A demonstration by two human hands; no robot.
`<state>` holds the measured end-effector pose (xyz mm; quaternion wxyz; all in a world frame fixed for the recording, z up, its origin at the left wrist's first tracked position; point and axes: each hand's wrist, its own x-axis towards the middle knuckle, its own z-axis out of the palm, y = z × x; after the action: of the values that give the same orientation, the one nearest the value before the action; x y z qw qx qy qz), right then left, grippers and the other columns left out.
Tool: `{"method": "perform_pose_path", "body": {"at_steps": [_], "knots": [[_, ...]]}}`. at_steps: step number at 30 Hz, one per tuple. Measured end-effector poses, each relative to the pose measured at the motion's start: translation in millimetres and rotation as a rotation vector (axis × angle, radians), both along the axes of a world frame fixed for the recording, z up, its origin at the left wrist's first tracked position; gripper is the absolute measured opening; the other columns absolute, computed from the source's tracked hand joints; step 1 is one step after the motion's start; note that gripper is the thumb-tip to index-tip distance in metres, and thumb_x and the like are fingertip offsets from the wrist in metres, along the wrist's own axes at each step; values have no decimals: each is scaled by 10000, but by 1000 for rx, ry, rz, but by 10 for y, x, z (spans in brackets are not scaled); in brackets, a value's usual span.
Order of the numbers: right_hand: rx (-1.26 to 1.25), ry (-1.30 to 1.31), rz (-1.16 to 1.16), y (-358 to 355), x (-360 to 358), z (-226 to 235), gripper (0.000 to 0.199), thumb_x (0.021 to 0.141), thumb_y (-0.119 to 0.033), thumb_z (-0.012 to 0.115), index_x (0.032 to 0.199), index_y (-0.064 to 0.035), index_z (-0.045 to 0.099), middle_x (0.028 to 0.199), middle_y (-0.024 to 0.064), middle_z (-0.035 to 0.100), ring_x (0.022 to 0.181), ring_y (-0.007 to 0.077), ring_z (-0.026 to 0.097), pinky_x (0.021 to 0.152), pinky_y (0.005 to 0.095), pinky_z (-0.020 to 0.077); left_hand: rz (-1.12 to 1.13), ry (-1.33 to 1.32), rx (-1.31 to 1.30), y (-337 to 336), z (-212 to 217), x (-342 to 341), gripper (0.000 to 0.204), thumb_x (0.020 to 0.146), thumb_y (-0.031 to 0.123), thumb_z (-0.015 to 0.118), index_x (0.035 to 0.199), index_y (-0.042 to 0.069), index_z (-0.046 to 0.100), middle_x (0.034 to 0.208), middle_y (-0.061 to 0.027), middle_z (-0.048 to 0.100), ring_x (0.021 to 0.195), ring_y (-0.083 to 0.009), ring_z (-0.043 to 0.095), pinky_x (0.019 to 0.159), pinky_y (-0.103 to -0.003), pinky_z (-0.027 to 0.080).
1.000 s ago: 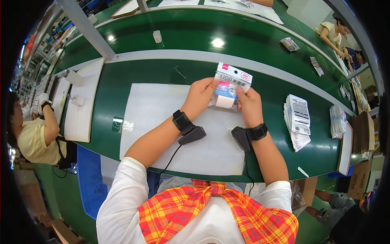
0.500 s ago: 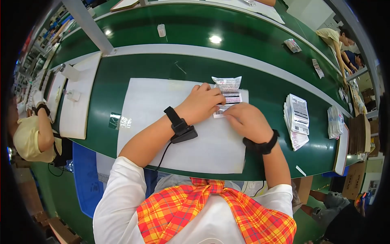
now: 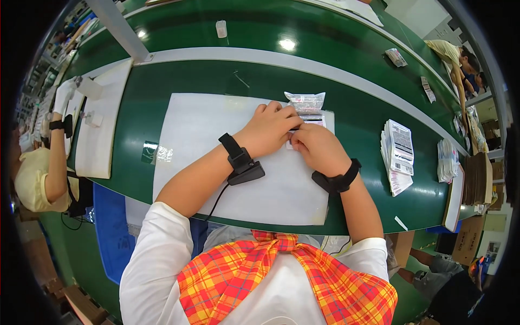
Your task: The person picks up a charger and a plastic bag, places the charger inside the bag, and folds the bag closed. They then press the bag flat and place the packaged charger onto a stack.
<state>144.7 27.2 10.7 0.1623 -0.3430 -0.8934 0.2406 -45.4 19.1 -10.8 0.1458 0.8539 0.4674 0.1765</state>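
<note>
on white mat (image 3: 206, 135): packet (image 3: 306, 108) flat, long axis pointing away; left hand (image 3: 269, 130), right hand (image 3: 318, 148) grips pinching near edge.

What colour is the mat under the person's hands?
White; the mat lies on a green table, seen in the head view.

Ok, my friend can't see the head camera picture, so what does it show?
Two hands, left and right, press a small white packet flat on a white mat on a green table. A stack of leaflets lies to the right, and another person works at the left.
</note>
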Motion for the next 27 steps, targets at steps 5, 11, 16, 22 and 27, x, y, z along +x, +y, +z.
{"method": "perform_pose_path", "body": {"at_steps": [5,11,16,22,27], "knots": [[61,-33,188,-48,441,144,77,799,4,599,872,-3,574,854,148,569,830,358,564,718,415,470,-25,-19,-8,22,-28,49,317,842,145,658,1155,184,637,1244,4,573,1160,-307,463,996,-457,340],[-329,257,-744,-1364,2269,322,49,908,-18,570,877,-24,533,826,25,526,766,102,499,692,250,415,-59,-94,-46,-121,180,-106,319,815,218,694,1129,169,663,1233,-17,598,1139,-293,475,1000,-438,339],[-605,683,-1290,-3330,3759,-962,75,921,-89,599,971,-70,547,769,-7,535,691,81,521,611,214,409,-15,-47,3,-57,177,58,303,771,218,707,1062,143,672,1097,-28,636,1044,-258,514,954,-398,358],[46,-64,-1725,-3206,4032,-1096,318,962,-174,585,1203,32,562,1136,152,650,1057,269,607,956,381,461,65,-92,142,-16,189,209,248,741,155,686,985,116,669,950,-39,650,955,-235,541,881,-373,381],[92,352,-1040,-966,2012,284,394,935,-124,597,1295,25,536,1242,139,601,1076,192,590,931,340,474,14,46,281,8,93,185,258,748,200,720,987,131,653,996,-40,613,955,-240,529,887,-377,378]]}}
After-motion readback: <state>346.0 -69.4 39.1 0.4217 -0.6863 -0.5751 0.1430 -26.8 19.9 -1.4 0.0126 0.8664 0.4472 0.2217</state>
